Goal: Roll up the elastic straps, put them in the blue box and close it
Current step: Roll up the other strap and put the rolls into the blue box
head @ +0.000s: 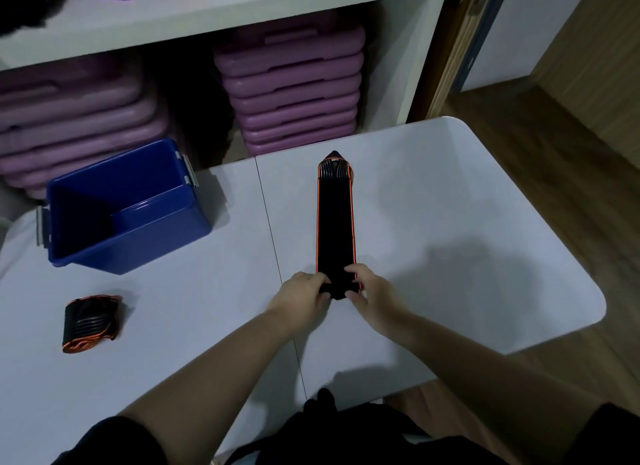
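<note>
A long black elastic strap [335, 222] with orange edging lies flat on the white table [450, 205], stretching away from me. Its near end is curled into a small roll. My left hand [304, 291] and my right hand [369, 288] pinch that roll from either side. A second strap [90, 322], rolled into a bundle, lies at the near left of the table. The blue box [124, 205] stands open at the far left, with grey latches on its sides. I see no lid.
White shelves behind the table hold stacks of purple plastic cases [294, 83]. A seam [273, 243] runs across the tabletop. Wooden floor [571, 153] shows to the right of the table's rounded edge.
</note>
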